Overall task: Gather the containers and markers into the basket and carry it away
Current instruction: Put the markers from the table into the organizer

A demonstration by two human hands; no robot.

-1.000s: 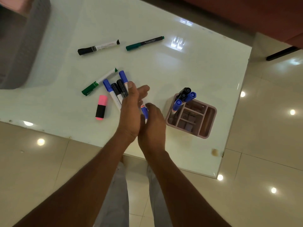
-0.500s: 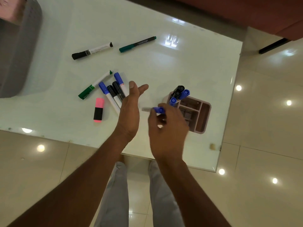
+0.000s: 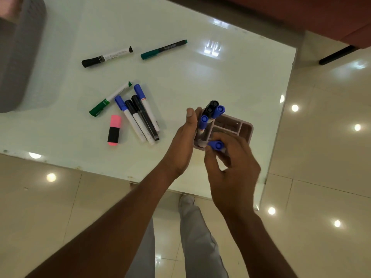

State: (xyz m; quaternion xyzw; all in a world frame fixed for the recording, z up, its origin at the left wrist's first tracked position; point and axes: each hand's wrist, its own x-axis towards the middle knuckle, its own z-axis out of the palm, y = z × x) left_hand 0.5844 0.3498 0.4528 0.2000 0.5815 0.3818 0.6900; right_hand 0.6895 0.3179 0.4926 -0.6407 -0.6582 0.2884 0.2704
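Observation:
A pink compartment organiser [image 3: 244, 127] stands near the right edge of the white table, with several black and blue markers upright in its left corner. My right hand [image 3: 232, 173] holds a blue-capped marker [image 3: 216, 145] over the organiser's near edge. My left hand [image 3: 183, 145] rests against the organiser's left side, thumb by the upright markers. Several loose markers [image 3: 140, 115] lie in a bunch left of it, with a green marker [image 3: 109, 99] and a pink highlighter [image 3: 114, 130]. Farther back lie a black marker [image 3: 106, 56] and a teal pen [image 3: 163, 49]. A grey basket [image 3: 18, 57] stands at the far left.
The glossy white table [image 3: 200, 81] ends close to my legs and at the right, over a shiny tiled floor [image 3: 321, 157]. A reddish-brown piece of furniture [image 3: 301, 13] runs along the far side. Something pink [image 3: 8, 7] shows inside the basket at the top left.
My right hand took a blue marker from the left hand and carried it right to the organiser. My left hand moved right from the marker bunch to the organiser's side.

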